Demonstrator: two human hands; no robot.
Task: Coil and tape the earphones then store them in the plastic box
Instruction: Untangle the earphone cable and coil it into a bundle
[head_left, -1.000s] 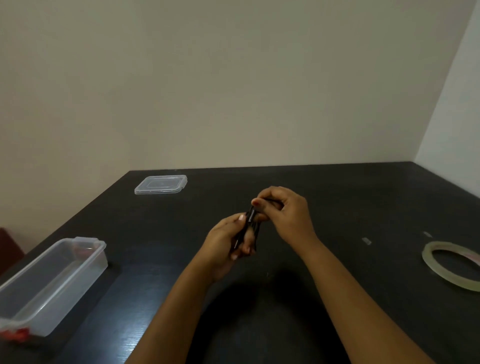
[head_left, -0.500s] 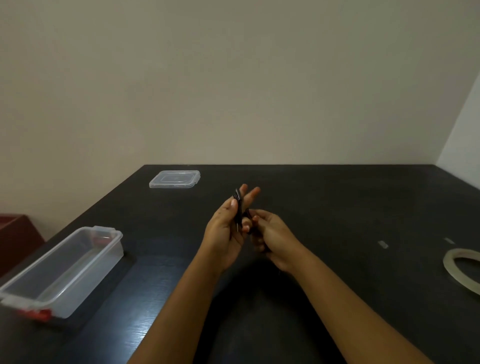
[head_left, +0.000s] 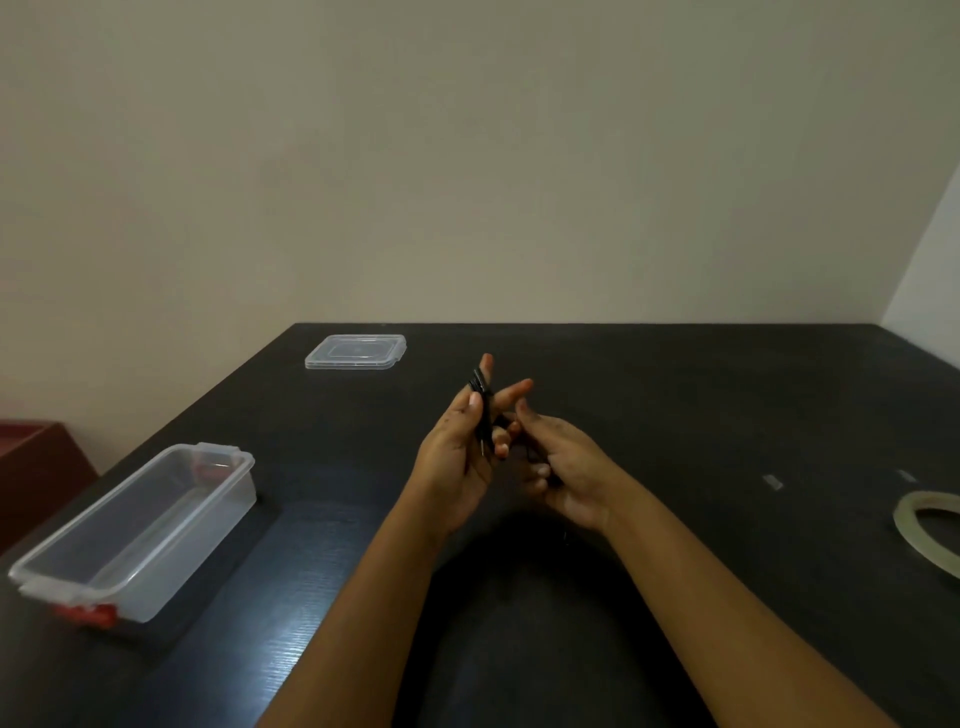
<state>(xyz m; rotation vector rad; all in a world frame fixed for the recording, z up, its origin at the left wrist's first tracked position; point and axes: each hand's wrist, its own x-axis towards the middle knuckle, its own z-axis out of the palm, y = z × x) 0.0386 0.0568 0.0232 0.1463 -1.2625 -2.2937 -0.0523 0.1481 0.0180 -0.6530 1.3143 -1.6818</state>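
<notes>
While left hand (head_left: 457, 460) pinches earphones (head_left: 481, 400), tape (head_left: 905, 522) lies right.

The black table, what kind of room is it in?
Probably a plain room, maybe home or office: a dark table in a corner of bare walls, with a plastic box and tape roll on it.

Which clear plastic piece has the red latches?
The deep plastic box at the near left; red latches at both ends. The flat lid further back shows none.
</notes>
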